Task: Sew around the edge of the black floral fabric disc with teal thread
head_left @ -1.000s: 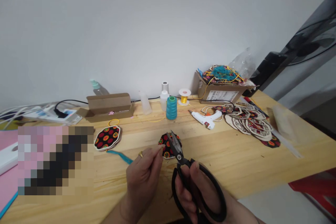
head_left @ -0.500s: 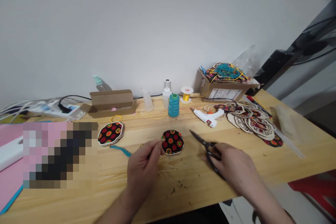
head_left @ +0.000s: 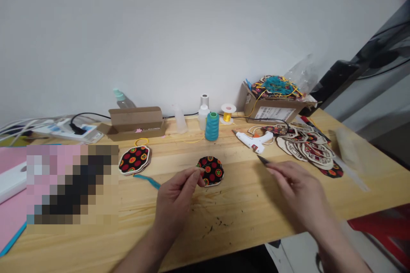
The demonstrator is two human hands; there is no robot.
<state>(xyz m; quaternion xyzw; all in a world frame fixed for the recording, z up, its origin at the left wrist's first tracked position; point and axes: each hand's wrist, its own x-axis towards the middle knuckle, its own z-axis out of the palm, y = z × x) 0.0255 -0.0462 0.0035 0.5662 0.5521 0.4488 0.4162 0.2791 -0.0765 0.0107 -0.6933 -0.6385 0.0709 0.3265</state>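
Note:
My left hand (head_left: 177, 198) pinches the left edge of a small black fabric-covered piece with red and orange dots (head_left: 212, 170), which lies on the wooden table (head_left: 243, 204). To the right, my right hand (head_left: 296, 192) is closed over black scissors (head_left: 263, 160); only their pointed tip shows beyond my fingers, aimed toward a white glue gun (head_left: 254, 140). The hand is smeared by motion.
A stack of similar dotted pieces (head_left: 134, 160) and a blue strip (head_left: 146, 180) lie left. At the back stand a teal thread cone (head_left: 212, 126), a gold wire spool (head_left: 227, 113), bottles and an open carton (head_left: 133, 123). A box of scraps (head_left: 273, 102) and cut-out pieces (head_left: 307, 147) sit right.
My right hand carried the scissors away from the dotted piece, out to the right and down toward the table. The left hand kept its pinch on the piece.

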